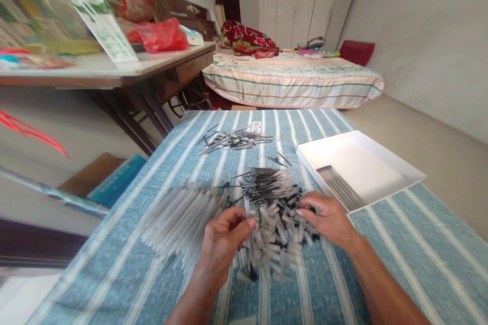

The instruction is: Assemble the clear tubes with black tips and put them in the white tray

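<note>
My left hand (229, 231) is closed, pinching a translucent pen cap (247, 205) upright between thumb and forefinger. At the right side of a heap of loose clear and black pen caps (280, 231), my right hand (330, 217) has its thumb and fingers drawn together; what lies between them is too blurred to name. Behind the caps is a pile of thin dark-tipped refills (267, 183). A stack of translucent pen barrels (183, 221) lies to the left of my left hand, its near ends blurred.
An open white box (385, 162) at the right holds a row of assembled pens (339, 188). Farther back lies another pile of thin parts (236, 139). Striped cloth (133, 269) covers the table. A cluttered desk (160, 63) stands left, a bed (293, 78) beyond.
</note>
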Tool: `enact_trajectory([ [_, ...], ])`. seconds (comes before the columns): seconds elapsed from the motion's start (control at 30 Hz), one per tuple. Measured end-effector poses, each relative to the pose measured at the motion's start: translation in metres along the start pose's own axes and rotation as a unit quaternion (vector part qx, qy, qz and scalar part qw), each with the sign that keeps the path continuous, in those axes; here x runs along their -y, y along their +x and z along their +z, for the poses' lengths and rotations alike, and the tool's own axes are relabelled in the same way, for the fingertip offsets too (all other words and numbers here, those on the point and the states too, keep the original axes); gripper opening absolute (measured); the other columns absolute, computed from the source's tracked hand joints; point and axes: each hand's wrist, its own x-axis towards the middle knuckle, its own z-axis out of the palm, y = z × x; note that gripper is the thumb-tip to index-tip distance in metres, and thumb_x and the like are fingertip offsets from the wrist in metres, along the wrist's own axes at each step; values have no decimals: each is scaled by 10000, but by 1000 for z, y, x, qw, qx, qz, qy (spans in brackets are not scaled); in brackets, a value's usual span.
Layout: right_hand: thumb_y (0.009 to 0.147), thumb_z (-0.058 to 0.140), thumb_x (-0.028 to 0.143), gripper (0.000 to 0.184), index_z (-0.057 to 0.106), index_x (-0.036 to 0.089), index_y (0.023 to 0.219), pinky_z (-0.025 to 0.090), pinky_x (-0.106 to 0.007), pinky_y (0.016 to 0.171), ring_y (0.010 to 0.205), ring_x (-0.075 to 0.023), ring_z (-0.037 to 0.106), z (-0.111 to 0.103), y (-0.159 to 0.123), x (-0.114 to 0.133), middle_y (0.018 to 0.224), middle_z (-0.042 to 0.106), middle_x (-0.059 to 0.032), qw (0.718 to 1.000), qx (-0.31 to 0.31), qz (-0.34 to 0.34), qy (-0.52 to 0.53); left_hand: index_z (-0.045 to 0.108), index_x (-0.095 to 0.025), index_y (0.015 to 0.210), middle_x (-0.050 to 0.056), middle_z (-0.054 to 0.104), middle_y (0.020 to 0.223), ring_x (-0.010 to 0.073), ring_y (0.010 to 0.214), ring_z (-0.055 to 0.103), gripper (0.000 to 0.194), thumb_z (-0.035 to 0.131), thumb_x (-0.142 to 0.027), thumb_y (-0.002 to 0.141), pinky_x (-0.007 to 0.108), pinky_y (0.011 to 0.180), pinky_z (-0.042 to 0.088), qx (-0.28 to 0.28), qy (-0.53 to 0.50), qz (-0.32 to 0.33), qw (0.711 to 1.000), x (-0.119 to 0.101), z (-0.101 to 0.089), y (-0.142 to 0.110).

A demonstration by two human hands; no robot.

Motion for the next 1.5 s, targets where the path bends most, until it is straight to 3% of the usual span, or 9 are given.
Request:
enact_trajectory([
  [0.2,789,573,203,76,619,177,735,441,-353,820,965,-215,532,15,-1,3,935,605,-88,994,36,-84,-67,604,-134,651,-23,574,546,60,442,407,195,690,-306,618,184,436,293,-16,-52,-6,999,0,-2,4],
  [0.37,755,601,187,72,647,173,810,361,-434,950,1152,-274,419,30,-5,4,1082,565,-106,982,72,-68,-159,610,-124,671,4,629,614,61,472,448,179,698,-268,611,179,459,328,-35,-104,-4,994,0,-3,5],
  [0.77,763,575,122,80,612,178,806,363,-419,945,1134,-250,433,32,-6,3,1014,595,-86,985,82,-78,-133,608,-122,704,10,644,635,59,493,487,144,678,-244,670,166,473,351,-10,-126,1,992,6,-5,6],
  [1.0,792,580,179,51,620,183,822,462,-332,759,857,-191,561,25,-3,17,845,614,-67,993,-20,-110,43,579,-132,728,19,658,635,67,464,511,183,707,-205,619,162,439,359,-35,-176,-10,984,2,-3,6],
  [1.17,755,628,196,30,624,185,782,472,-254,621,657,-142,587,26,-8,23,695,627,-17,991,-46,-19,128,592,-126,782,29,664,647,80,480,539,228,717,-187,600,167,443,382,-30,-211,-28,977,0,-2,4],
  [1.37,785,605,216,260,616,206,1045,496,-264,664,692,-145,630,36,-15,17,799,680,-22,966,-50,61,247,586,-128,735,32,668,650,81,481,548,209,722,-157,579,168,447,400,-26,-240,-26,970,-3,-1,3],
  [1.5,801,596,232,117,635,199,905,482,-242,617,633,-124,615,36,-13,22,753,676,-13,942,-36,89,323,574,-131,706,29,666,644,80,477,548,200,726,-156,579,167,445,407,-14,-246,-24,969,-3,-1,2],
])
